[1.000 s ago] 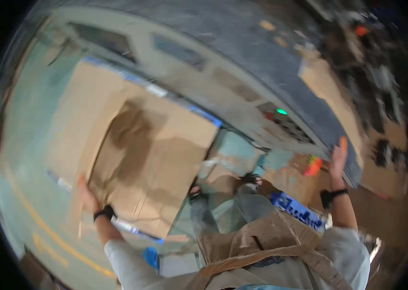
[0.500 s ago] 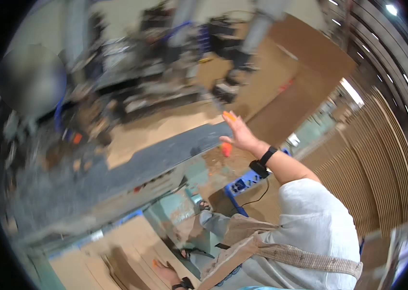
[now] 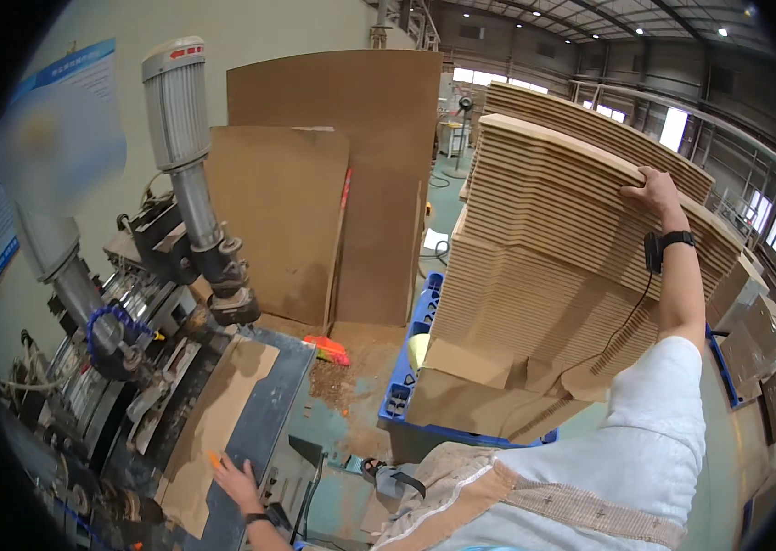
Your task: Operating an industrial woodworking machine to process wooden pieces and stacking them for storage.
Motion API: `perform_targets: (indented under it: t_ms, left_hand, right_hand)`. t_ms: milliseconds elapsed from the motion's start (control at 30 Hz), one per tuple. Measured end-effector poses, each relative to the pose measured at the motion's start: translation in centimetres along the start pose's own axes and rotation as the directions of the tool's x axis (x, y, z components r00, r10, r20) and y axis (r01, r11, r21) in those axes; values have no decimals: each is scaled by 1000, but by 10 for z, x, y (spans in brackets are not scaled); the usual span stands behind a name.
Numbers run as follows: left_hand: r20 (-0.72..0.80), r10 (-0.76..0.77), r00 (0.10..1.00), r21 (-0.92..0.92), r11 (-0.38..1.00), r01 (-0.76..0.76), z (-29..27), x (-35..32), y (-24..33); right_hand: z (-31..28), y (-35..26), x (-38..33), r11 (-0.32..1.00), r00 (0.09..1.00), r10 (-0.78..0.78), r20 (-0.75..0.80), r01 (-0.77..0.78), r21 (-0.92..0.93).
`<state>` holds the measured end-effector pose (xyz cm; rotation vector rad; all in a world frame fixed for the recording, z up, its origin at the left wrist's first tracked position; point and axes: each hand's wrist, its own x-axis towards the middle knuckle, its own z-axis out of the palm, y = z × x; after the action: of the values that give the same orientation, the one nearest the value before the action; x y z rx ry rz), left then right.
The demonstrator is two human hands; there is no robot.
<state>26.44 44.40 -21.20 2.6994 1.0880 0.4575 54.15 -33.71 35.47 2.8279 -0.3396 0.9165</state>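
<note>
My right hand (image 3: 656,195) is at the upper edge of a tall stack of thin brown boards (image 3: 544,211). Its fingers bend over the rim of a top board (image 3: 581,154), with the thumb lower against the side. On the left, my left hand (image 3: 239,484) rests with fingers stretched out at the edge of a long brown board (image 3: 213,413) with notched edges. An orange cover shows on one of its fingertips. That board lies on the dark grey machine table (image 3: 269,404), below the drill-like machine heads.
A grey motor unit (image 3: 177,101) slants down over the table. Large brown sheets (image 3: 333,184) lean against the wall. The stack stands on a blue pallet (image 3: 397,395). A red-orange object (image 3: 328,349) lies among wood chips on the floor. Wrapped boxes (image 3: 755,340) stand at the right.
The view has swung to the right. My right hand has gone from beside the machine table to the tall stack. My left hand has moved from boards at lower left to the machine table.
</note>
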Motion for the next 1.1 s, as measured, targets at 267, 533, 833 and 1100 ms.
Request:
perform_targets:
  t_ms: [267, 533, 833, 1100]
  left_hand:
    - [170, -266, 949, 198, 952, 232, 7, 56, 22]
    - [157, -179, 971, 163, 975, 153, 8, 11, 33]
    - [77, -46, 996, 122, 992, 36, 32, -36, 32]
    - [-118, 257, 959, 11, 966, -257, 28, -45, 17]
  right_hand:
    - [-2, -64, -17, 985, 956, -170, -240, 160, -63]
    - [13, -56, 32, 945, 972, -231, -50, 237, 228]
    - [-3, -107, -15, 932, 838, -342, -426, 244, -268]
    - [-78, -310, -71, 427, 294, -728, -619, 901, -75]
